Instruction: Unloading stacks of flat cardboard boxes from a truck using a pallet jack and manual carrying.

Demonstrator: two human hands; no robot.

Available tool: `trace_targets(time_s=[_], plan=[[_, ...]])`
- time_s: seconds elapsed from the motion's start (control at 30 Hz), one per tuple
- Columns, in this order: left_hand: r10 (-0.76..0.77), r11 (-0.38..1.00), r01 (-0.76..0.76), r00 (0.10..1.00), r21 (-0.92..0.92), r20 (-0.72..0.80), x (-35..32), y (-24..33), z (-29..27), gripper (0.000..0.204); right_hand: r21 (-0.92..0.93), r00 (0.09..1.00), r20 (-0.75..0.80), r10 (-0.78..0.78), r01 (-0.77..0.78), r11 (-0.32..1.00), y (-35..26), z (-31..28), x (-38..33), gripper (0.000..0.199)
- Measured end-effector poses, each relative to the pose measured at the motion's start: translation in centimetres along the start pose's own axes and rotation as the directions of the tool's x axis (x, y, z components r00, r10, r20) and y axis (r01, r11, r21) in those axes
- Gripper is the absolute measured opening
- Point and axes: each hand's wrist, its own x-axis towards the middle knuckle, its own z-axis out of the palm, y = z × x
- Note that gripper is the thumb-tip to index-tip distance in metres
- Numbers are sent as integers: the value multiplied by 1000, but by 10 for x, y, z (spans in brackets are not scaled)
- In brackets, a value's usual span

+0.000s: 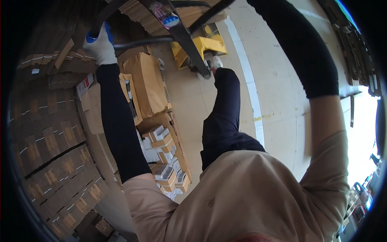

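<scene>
Head view: the black handle (pixel 188 45) bears a pink-and-blue printed sticker (pixel 166 14).

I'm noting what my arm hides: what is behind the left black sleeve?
Right of the black sleeve, a brown carton and banded bundles show; whatever lies directly behind the sleeve is covered.

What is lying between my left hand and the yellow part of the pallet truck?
In the head view, a bar of the black handle crosses that stretch from the left hand toward the yellow part; brown cardboard shows beneath it.
</scene>
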Motion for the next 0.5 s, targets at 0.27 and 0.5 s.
trace_targets(time_s=[0.27, 0.5], plan=[[33, 999, -35, 997, 34, 73, -66, 31, -13, 24, -13, 997, 63, -36, 37, 999, 17, -30, -36, 32], [168, 963, -172, 985, 208, 41, -4, -12, -4, 24, 30, 999, 34, 25, -26, 999, 13, 0, 5, 30]])
